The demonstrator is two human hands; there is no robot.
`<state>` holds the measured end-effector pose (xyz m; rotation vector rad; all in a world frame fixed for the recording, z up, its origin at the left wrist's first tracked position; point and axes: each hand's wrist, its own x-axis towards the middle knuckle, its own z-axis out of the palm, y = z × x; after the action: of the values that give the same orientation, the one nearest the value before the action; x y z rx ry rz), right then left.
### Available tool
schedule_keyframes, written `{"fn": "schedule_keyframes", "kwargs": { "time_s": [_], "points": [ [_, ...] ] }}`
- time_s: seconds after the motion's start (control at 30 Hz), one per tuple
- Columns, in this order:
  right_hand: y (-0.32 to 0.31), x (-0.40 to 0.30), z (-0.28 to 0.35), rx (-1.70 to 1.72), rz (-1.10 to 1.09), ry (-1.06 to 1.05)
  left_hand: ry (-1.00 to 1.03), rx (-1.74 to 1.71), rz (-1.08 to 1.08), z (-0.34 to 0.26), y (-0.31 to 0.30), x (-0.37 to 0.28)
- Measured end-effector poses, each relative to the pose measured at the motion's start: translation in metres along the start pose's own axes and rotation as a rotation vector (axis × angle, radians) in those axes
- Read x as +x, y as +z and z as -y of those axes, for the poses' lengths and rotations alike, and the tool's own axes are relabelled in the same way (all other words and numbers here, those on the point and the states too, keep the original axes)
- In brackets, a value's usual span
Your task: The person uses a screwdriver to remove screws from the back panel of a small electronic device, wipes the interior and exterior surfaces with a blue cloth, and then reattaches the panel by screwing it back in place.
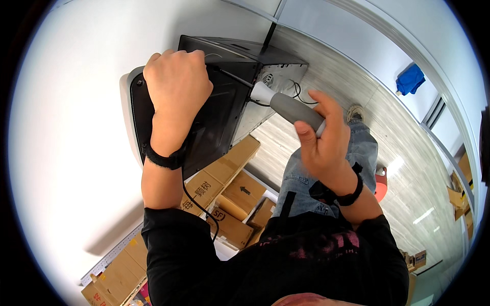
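Note:
A screwdriver (294,109) with a grey handle and a white collar points up and left, its dark shaft reaching over a black metal appliance housing (214,114). My right hand (325,137) has thumb and fingers around the rear end of the handle. Knuckles up, my left hand (178,80) is bent over the upper part of the housing, near the screwdriver's tip; its fingertips are hidden, so what it holds does not show. A screw (139,82) sits in the corner of the housing's black rim, left of that hand. Both wrists wear black bands.
Cardboard boxes (243,191) stand below the housing, and a long carton (118,275) lies at lower left. A black cable (298,91) runs by the housing's light side panel. A white wall (76,134) is at left. A blue item (410,79) is at upper right.

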<state>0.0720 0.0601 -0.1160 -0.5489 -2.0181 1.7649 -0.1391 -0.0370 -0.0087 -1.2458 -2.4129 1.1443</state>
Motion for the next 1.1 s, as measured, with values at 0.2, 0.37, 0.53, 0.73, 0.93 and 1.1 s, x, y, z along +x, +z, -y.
{"fn": "schedule_keyframes", "kwargs": {
  "time_s": [0.2, 0.37, 0.53, 0.73, 0.93, 1.1],
  "points": [
    [0.011, 0.014, -0.009, -0.046, -0.275, -0.317, 0.057, -0.093, -0.248, 0.003, 0.011, 0.000],
    [0.001, 0.008, -0.001, 0.088, -0.090, -0.052, 0.053, -0.103, -0.267, 0.003, 0.015, 0.001],
    [0.001, 0.001, 0.002, 0.353, -0.111, 0.221, 0.056, -0.090, -0.247, 0.001, 0.011, 0.001],
    [-0.029, -0.009, 0.008, 0.684, -0.229, 0.504, -0.028, -0.009, 0.019, -0.003, -0.003, 0.001],
    [-0.069, -0.032, -0.035, 0.713, -0.115, 0.533, -0.015, -0.070, 0.046, -0.008, -0.010, 0.000],
    [-0.141, -0.051, -0.004, 0.668, 0.152, 0.561, 0.043, -0.138, 0.034, -0.001, 0.003, 0.005]
  ]
}}
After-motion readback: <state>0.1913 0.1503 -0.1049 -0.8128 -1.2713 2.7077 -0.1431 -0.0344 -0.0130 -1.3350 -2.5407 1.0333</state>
